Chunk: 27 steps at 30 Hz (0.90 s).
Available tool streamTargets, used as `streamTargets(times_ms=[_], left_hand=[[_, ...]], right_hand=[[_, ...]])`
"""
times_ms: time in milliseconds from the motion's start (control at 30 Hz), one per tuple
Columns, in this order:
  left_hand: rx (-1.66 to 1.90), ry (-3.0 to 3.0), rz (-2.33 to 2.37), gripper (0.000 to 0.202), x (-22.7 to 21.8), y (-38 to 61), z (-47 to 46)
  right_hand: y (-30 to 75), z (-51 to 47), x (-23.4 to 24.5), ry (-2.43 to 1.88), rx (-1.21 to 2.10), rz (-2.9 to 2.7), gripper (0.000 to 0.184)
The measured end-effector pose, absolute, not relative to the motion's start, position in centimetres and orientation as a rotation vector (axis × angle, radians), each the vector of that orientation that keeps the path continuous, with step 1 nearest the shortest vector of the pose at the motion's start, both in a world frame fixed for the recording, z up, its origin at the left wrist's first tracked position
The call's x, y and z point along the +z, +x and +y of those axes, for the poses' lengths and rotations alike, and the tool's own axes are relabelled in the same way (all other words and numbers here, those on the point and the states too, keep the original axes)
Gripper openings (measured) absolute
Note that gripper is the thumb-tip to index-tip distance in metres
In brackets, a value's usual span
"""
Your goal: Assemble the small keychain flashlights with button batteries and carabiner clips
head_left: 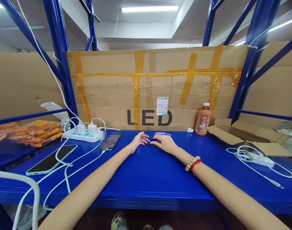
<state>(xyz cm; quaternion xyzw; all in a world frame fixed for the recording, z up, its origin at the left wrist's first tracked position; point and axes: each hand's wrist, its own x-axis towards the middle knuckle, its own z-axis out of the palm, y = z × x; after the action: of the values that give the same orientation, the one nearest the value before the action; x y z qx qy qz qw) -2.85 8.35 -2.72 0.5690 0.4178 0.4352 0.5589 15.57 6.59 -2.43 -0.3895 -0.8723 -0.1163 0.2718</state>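
Above the middle of the blue shelf top (146, 174), my right hand (167, 143) grips a short dark blue pen (154, 140) between thumb and fingers; most of its length is covered. The pen's visible end points left, towards my left hand (137, 142). That hand is open, its palm turned inward and its fingers loosely bent, close to the pen's end; whether they touch, I cannot tell. Just behind my right hand lie blue-and-white pens (163, 134), partly hidden by it.
At left are a white power strip (84, 135) with chargers, two phones, a blue-cased one (52, 159) in front, and loose white cables. A drink bottle (203, 119), an open carton (250, 132) and a coiled cable (253, 156) stand right. Taped cardboard (117, 92) walls the back.
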Motion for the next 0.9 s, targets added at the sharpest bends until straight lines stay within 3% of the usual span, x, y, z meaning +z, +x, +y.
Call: streamTargets(times_ms=[567, 900], left_hand=[[1.039, 1.339, 0.98, 0.031, -2.5, -2.9, 8.0], [1.042, 1.344, 1.0, 0.031, -2.3, -2.9, 7.7]], right_hand=[[15.4, 6.0, -1.9, -1.13, -0.315, -2.358, 0.03], [15.2, 5.7, -1.7, -1.245, -0.368, -2.47, 0.051]])
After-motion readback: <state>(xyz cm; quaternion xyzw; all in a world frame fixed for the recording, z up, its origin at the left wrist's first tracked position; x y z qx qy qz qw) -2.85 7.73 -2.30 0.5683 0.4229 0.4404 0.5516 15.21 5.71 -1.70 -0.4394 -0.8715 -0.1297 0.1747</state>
